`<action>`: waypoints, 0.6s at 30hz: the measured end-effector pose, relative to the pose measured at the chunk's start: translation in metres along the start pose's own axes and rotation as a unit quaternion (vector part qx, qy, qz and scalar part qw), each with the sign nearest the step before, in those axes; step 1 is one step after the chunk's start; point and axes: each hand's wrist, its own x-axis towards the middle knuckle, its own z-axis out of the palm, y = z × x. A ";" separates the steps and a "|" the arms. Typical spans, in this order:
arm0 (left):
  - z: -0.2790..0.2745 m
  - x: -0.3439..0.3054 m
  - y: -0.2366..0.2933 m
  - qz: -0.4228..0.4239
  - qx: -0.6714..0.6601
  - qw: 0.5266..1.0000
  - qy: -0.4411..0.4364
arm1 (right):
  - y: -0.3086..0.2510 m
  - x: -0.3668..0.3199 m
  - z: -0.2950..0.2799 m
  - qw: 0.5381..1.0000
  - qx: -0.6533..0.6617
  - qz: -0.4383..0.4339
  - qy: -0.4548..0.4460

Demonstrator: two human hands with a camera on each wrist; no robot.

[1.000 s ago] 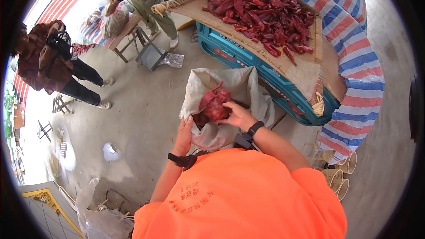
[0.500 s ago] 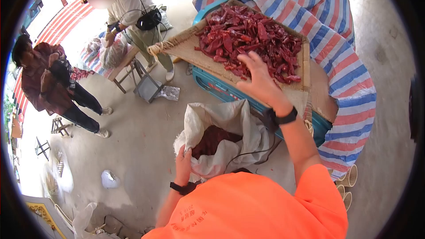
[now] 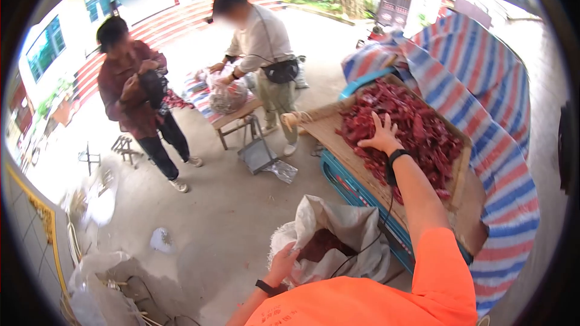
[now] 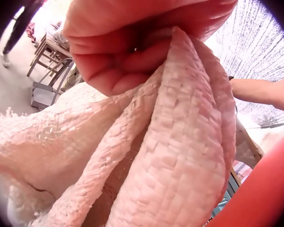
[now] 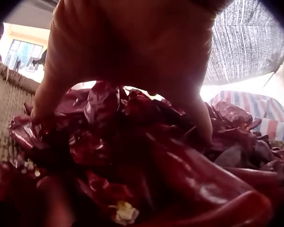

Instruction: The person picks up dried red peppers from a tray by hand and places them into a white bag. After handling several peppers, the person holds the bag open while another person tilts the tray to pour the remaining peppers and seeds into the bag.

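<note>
My left hand (image 3: 282, 264) grips the rim of a white woven sack (image 3: 373, 250). In the left wrist view the curled fingers (image 4: 128, 64) pinch a fold of the weave (image 4: 184, 127). Reddish-brown contents (image 3: 326, 245) show inside the sack's mouth. My right hand (image 3: 383, 135) is spread over a heap of dried red chili peppers (image 3: 423, 142) on a woven tray (image 3: 326, 131). Seen from the right wrist, the thumb and an outer finger of this hand (image 5: 128, 52) reach down among wrinkled peppers (image 5: 184, 165); the other fingertips are hidden.
The tray lies on a blue-green crate (image 3: 344, 184) beside a striped tarp (image 3: 495, 145). Two people (image 3: 136, 90) stand at the back left, one handling a plastic bag (image 3: 228, 95) on a bench (image 3: 238, 110). A grey metal dustpan (image 3: 258, 156) stands on the floor.
My right hand has left the sack, where it held several chilies, and moved up and right onto the heap. The left hand stays at the sack's rim. The head view has tilted upward.
</note>
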 end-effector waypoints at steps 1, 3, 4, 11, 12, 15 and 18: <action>0.000 -0.001 0.008 -0.013 0.009 1.000 -0.002 | -0.003 0.005 0.005 1.000 -0.010 0.011 -0.008; 0.001 -0.001 0.007 -0.006 -0.002 1.000 0.022 | -0.009 0.013 0.007 0.999 -0.033 0.031 -0.029; 0.002 -0.003 0.005 -0.005 -0.007 1.000 0.030 | -0.013 0.008 0.000 0.997 -0.048 0.039 -0.043; -0.003 -0.014 -0.003 -0.010 -0.037 0.997 0.064 | 0.000 0.004 0.006 0.993 -0.097 0.070 -0.021; -0.005 -0.011 -0.008 -0.014 -0.027 0.997 0.068 | 0.001 0.000 0.007 0.992 -0.107 0.071 -0.015; -0.011 -0.017 -0.001 -0.012 -0.025 0.997 0.066 | 0.024 -0.003 0.012 0.992 -0.110 0.018 0.051; -0.017 -0.020 -0.003 -0.010 0.000 0.998 0.061 | 0.057 0.000 0.015 0.985 -0.071 -0.004 0.156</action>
